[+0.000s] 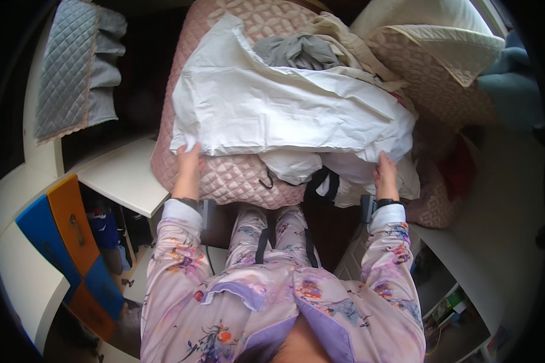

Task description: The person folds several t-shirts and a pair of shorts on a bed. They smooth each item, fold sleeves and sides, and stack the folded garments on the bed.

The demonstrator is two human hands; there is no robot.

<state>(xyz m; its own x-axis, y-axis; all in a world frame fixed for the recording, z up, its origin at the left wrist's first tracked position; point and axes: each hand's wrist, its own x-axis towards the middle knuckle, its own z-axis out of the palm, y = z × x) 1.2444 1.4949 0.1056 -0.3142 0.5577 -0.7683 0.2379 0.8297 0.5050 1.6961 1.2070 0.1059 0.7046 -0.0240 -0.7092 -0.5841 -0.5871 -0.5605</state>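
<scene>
- The left hand (188,158) pinches the white cloth (272,109) by its near left corner; a weak grip could lose it.
- It lies over the pink quilted cover (233,184); tugging could drag the black item (318,189).
- The right hand (385,174), well apart, pinches the near right edge; uneven pulling could skew it.
- One each: pink quilted cover, left hand, white cloth, grey cloth (300,51), black item, right hand.

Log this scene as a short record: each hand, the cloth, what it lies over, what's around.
Left hand: at the cloth's near edge, left end, gripping
Right hand: at the near edge, right end, gripping
White cloth: spread between the hands, wrinkled
Beneath: pink quilted cover, partly hidden
Beyond: crumpled gray cloth
Far left: blue-and-orange cabinet doors
</scene>
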